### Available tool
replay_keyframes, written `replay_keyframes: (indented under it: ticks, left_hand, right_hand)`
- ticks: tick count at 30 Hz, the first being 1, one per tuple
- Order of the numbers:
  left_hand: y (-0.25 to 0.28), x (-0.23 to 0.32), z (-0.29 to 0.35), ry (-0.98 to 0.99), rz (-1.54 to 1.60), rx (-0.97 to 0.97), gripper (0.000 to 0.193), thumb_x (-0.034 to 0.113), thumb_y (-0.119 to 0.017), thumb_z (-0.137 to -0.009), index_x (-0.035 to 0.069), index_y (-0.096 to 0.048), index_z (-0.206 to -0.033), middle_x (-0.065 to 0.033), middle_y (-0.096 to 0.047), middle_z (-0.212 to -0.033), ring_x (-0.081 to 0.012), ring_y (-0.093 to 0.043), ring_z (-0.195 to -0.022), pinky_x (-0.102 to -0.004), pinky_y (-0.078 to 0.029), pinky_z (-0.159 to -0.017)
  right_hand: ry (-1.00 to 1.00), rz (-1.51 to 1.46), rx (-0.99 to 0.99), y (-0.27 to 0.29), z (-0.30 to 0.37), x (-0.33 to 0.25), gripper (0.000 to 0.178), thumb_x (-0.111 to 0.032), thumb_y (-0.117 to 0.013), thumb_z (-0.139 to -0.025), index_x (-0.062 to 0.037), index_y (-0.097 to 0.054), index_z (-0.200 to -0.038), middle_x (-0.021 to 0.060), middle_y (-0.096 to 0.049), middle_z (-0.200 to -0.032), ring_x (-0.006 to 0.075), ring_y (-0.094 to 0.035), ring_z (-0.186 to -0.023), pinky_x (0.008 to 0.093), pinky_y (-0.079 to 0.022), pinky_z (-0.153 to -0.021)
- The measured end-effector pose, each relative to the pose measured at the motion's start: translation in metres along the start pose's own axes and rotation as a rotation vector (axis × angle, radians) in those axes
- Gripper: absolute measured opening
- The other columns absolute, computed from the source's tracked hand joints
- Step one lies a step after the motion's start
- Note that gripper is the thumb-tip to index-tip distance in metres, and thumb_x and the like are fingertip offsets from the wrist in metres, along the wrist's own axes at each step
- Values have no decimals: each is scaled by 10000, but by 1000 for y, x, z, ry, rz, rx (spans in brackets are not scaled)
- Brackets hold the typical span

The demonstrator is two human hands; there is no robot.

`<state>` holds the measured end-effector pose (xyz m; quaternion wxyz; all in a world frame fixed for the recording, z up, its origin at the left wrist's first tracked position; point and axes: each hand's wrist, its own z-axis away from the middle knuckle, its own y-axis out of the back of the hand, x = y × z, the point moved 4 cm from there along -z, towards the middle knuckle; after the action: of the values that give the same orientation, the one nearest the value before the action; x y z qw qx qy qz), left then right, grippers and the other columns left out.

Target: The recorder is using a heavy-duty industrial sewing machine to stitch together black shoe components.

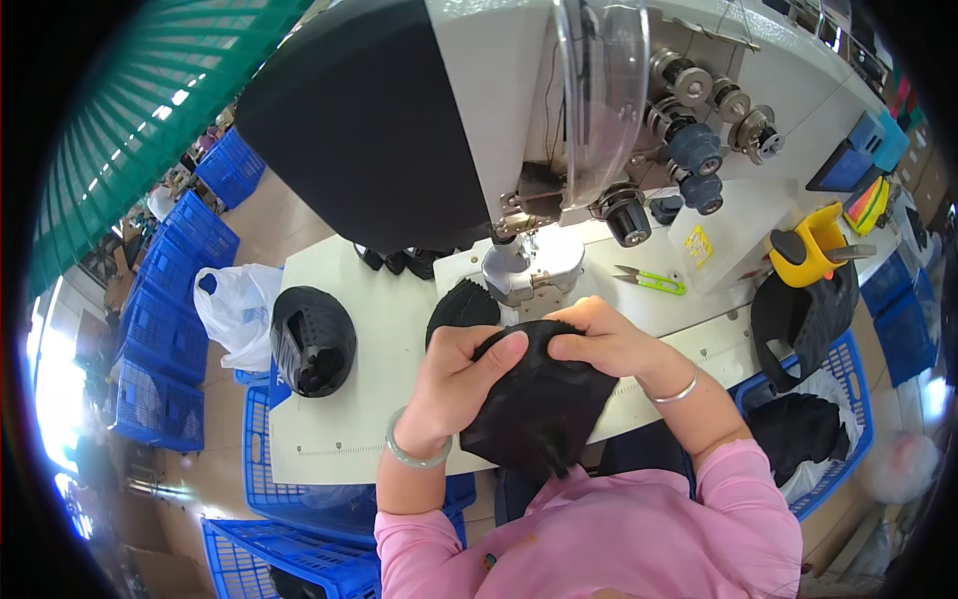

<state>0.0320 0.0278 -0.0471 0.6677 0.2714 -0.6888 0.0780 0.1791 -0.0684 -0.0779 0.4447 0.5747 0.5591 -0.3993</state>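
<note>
Both hands grip a black shoe upper (539,404) in front of the sewing machine's needle area (529,262). My left hand (461,379) pinches its top edge with the thumb on top. My right hand (611,341) holds the same edge a little to the right, its thumb pressed down near the other. Most of the fingers are hidden behind the black material. Just behind my left hand, another black piece with a jagged edge (465,303) rests by the machine. A laced-looking black shoe upper (312,341) lies on the table at the left.
Green-handled thread snips (654,281) lie right of the needle area. A yellow holder (810,245) stands further right, beside more black uppers (806,311). Blue crates (257,449) flank the white table (344,439), and a white plastic bag (239,311) hangs at its left.
</note>
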Motion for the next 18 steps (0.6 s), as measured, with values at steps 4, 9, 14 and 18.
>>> replay_keyframes:
  ticks: [4,9,14,18]
  left_hand:
    - [-16,-17,-8,9,437,-91,306,213,-590,-976,-59,-691,-879,21,-641,-712,-21,-533,-643,-192,-429,-548]
    - [-24,-31,-11,38,718,-175,263,181,-590,-967,-61,-694,-956,-9,-680,-779,-37,-586,-657,-183,-467,-580]
    - [-27,-37,-13,48,889,-206,201,106,-633,-902,-66,-682,-995,-51,-700,-824,-63,-630,-686,-191,-500,-615]
    - [-28,-39,-11,78,760,-184,177,61,-659,-858,-65,-682,-979,-54,-701,-825,-70,-635,-692,-198,-510,-627]
  right_hand:
    - [-8,-222,69,-5,9,7,364,-316,-579,-981,40,-654,-969,-42,-609,-807,24,-494,-768,222,-445,-644]
    - [-19,-252,186,0,15,25,422,-353,-515,-1015,14,-652,-860,-34,-611,-777,26,-499,-723,211,-435,-613]
    - [-83,-265,304,-5,14,23,426,-349,-509,-1018,-3,-639,-805,-37,-602,-743,23,-498,-679,208,-424,-576]
    - [-106,-309,310,-4,13,20,410,-338,-532,-1009,-8,-639,-790,-29,-604,-731,21,-499,-655,203,-414,-553]
